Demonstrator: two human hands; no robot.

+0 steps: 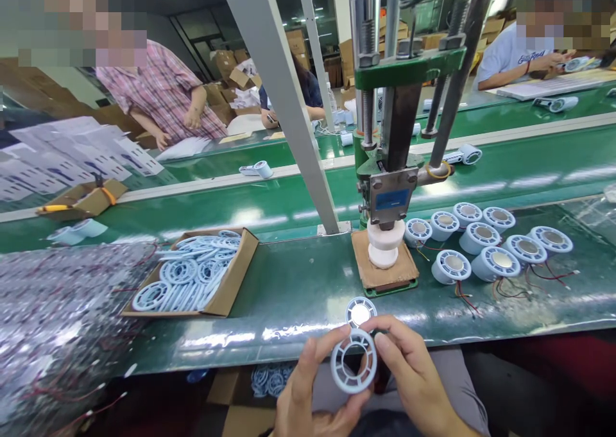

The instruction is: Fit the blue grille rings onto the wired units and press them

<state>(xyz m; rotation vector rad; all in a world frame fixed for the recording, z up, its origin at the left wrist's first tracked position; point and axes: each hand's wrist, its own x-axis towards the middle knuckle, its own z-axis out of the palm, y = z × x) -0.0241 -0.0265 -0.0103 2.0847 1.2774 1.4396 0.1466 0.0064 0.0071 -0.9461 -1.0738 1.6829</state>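
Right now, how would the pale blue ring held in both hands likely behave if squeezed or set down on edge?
The ring looks like thin, open-spoked plastic, so probably light and slightly flexible. The left hand and right hand pinch it with fingertips only. Being round, it would likely roll on edge.

Left hand [308, 392] bare, no glove, no ring or watch visible; right hand [409, 373] bare likewise, nails short and unpainted; both wrists uncovered, no sleeve reaching them within view; forearms cut off by the lower edge; grey trousers [452, 376] over the lap beneath the hands, plain fabric, no visible markings.
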